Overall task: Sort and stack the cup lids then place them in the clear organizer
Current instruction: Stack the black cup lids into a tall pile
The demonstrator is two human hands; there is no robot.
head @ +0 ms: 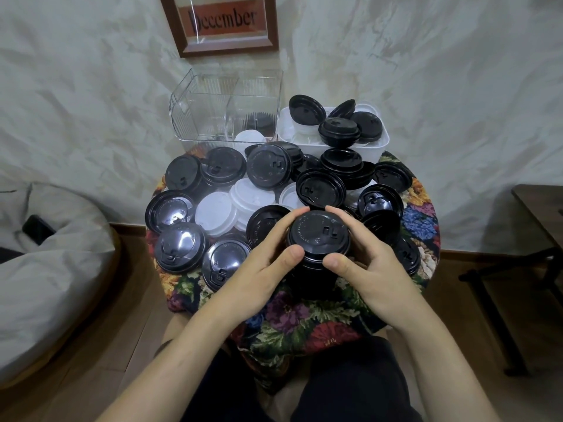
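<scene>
I am holding a stack of black lids (318,239) upright between both hands over the near edge of the table, just above the floral cloth (304,321) that is covering it. My left hand (259,269) is curling round the stack's left side, thumb pressing on the near wall and fingertips reaching over the far rim; my right hand (368,266) is doing the same on the other side, so the two thumbs are sitting close together at the front, and the top lid is facing up with its sip tab showing. Loose black lids (268,170) are lying scattered and overlapping all over the cloth behind and to the left of my hands, with a few white lids (216,214) lying among them near the middle. The clear organizer (213,111) is standing at the far edge against the wall, and through its right compartment a short dark pile is showing, with a white lid low at its front. Just to its right a white bin (380,146) is holding more black lids, some tilting against each other. A framed December sign (222,22) is hanging on the wall above.
</scene>
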